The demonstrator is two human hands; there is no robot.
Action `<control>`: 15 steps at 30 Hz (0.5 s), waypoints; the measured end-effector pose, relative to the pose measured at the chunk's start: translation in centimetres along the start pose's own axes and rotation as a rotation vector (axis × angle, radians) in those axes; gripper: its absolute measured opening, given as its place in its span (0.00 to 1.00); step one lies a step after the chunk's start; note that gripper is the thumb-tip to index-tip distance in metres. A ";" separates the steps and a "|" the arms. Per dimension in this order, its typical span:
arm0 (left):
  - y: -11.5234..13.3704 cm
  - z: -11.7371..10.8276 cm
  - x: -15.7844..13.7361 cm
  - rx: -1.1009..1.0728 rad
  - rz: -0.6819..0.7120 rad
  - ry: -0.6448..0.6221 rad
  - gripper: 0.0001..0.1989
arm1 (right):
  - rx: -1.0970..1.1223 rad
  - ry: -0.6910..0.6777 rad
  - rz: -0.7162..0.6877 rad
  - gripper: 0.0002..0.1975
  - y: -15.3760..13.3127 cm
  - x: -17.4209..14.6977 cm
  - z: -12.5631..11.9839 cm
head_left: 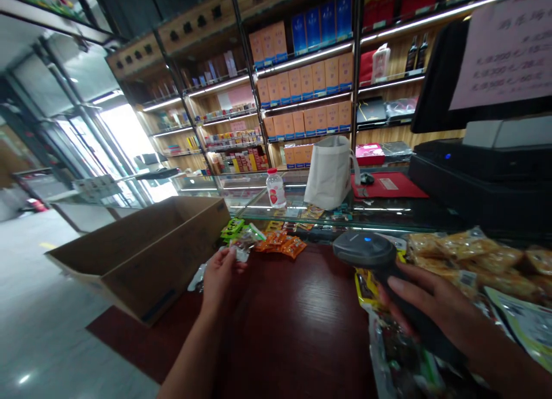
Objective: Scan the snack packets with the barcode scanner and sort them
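My right hand (435, 298) is wrapped around the handle of a black barcode scanner (364, 248), which has a blue light on top. My left hand (222, 272) pinches a small clear-and-silver snack packet (242, 253) over the dark red counter (297, 324). Just beyond the left fingers lie orange snack packets (280, 242) and green packets (233, 229). Another silvery packet (198, 277) sits to the left of that hand. Under and beside the scanner is a yellow-edged packet (365, 288), with a clear bag of dark contents (401, 353) nearer to me, partly hidden by my right hand.
An open cardboard box (142, 261) stands at the left. On the glass case (241, 186) are a red-capped bottle (275, 189) and a white bag (330, 172). Bagged bread-like snacks (478, 249) lie at the right, below a monitor (444, 83). Stocked shelves line the back.
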State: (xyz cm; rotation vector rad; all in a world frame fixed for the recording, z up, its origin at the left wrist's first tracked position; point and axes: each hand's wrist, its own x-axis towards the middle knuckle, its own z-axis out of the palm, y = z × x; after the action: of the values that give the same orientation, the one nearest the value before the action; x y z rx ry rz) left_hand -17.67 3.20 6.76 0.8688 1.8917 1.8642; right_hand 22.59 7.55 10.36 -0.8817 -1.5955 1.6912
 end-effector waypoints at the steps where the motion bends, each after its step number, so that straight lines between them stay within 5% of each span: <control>1: 0.1 -1.4 1.2 0.116 -0.019 0.010 0.16 | -0.004 0.004 -0.009 0.23 -0.3 -0.1 -0.2; 6: 1.6 -5.5 6.6 0.624 -0.016 -0.043 0.13 | 0.000 0.003 -0.061 0.23 -1.1 -0.5 -0.8; 15: 2.5 -4.0 11.1 1.234 0.060 -0.135 0.09 | 0.040 0.057 -0.087 0.22 -2.0 -1.0 0.0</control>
State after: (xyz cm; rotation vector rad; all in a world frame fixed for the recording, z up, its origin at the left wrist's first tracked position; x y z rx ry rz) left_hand -28.11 7.02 11.48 1.2961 2.8588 0.4251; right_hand 23.17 6.85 12.42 -0.8214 -1.5352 1.6175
